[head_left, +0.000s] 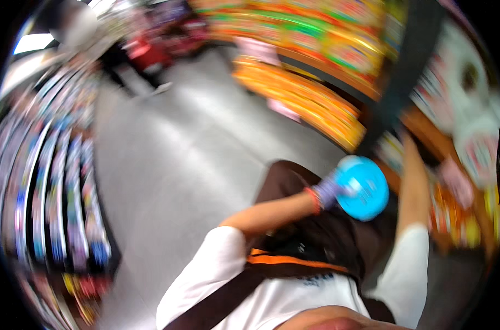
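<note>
Left hand [329,191] grips a round blue lid [362,188]; right hand [456,181], too blurred to tell its grip, reaches into the shelf [426,132], probably stocking.

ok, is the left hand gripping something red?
No, the gloved left hand holds a round blue container, seen against the brown apron; only the band at its wrist is red.

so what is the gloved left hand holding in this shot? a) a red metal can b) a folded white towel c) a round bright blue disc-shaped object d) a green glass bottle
c: the left hand, in a purplish glove, grips a round bright blue disc-shaped object in front of the person's dark apron; the picture is too blurred to tell what kind of thing it is.
</note>
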Demonstrator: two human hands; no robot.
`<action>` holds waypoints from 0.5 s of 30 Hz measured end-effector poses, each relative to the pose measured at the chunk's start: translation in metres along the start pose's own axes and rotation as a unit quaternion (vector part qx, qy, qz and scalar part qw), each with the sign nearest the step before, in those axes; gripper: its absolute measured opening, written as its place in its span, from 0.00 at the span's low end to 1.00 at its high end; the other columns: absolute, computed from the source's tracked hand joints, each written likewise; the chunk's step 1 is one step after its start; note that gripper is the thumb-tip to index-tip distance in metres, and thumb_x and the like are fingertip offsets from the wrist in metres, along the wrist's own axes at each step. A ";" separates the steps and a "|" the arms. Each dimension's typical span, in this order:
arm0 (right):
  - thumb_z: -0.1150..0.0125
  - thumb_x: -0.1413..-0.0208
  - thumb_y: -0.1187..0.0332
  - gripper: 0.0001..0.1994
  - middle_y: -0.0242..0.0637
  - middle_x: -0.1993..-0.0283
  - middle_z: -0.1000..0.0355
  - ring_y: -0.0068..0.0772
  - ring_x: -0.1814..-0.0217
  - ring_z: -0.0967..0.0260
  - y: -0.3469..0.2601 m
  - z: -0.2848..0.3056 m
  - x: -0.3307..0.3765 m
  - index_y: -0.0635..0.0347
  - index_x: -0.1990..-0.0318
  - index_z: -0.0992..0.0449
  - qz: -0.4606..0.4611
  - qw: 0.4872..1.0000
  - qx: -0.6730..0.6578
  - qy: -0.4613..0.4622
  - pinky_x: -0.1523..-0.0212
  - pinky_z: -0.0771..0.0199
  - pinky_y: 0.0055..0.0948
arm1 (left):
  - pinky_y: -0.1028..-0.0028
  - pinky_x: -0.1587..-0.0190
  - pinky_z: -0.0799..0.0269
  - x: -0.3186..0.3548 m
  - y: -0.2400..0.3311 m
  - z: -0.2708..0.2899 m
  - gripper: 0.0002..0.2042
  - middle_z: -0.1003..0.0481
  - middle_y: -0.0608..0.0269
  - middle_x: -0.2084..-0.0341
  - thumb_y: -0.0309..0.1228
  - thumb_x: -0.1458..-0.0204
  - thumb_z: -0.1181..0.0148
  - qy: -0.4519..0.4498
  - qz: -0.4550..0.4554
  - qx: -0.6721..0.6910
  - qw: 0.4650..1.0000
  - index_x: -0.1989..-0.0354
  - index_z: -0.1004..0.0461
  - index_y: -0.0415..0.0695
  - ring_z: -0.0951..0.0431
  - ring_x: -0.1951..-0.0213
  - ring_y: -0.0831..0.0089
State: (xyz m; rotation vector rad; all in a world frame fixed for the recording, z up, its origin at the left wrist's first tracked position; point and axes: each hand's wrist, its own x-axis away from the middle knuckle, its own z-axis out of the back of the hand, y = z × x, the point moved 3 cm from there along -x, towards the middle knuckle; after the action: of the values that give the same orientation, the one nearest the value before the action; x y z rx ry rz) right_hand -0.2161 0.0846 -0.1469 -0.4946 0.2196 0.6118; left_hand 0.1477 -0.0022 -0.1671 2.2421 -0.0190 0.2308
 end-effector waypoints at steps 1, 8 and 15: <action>0.64 0.43 0.49 0.28 0.40 0.36 0.46 0.42 0.35 0.48 0.017 0.010 0.002 0.50 0.38 0.44 -0.027 0.999 0.045 -0.013 0.38 0.49 0.44 | 0.60 0.40 0.43 -0.009 -0.012 -0.009 0.38 0.35 0.61 0.47 0.25 0.64 0.32 -0.070 -0.074 -0.005 0.995 0.40 0.43 0.46 0.37 0.44 0.64; 0.60 0.47 0.44 0.32 0.41 0.35 0.47 0.43 0.35 0.49 0.080 0.025 0.041 0.51 0.38 0.44 -0.133 0.951 0.234 -0.153 0.38 0.49 0.42 | 0.46 0.60 0.29 0.019 -0.044 -0.005 0.34 0.30 0.62 0.53 0.26 0.65 0.31 0.038 0.122 0.052 0.990 0.45 0.38 0.57 0.30 0.51 0.56; 0.55 0.50 0.38 0.37 0.43 0.35 0.48 0.44 0.34 0.50 0.101 0.047 0.120 0.52 0.38 0.43 -0.159 0.868 0.334 -0.330 0.37 0.49 0.40 | 0.49 0.50 0.34 -0.002 -0.036 -0.022 0.37 0.32 0.63 0.50 0.30 0.64 0.30 -0.039 -0.002 0.015 0.999 0.42 0.42 0.54 0.33 0.48 0.59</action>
State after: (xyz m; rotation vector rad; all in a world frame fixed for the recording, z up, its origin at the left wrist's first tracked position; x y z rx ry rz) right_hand -0.1778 0.2396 -0.1851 0.3621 -0.3023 0.3157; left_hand 0.1458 0.0371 -0.1814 2.2803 -0.0523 0.1413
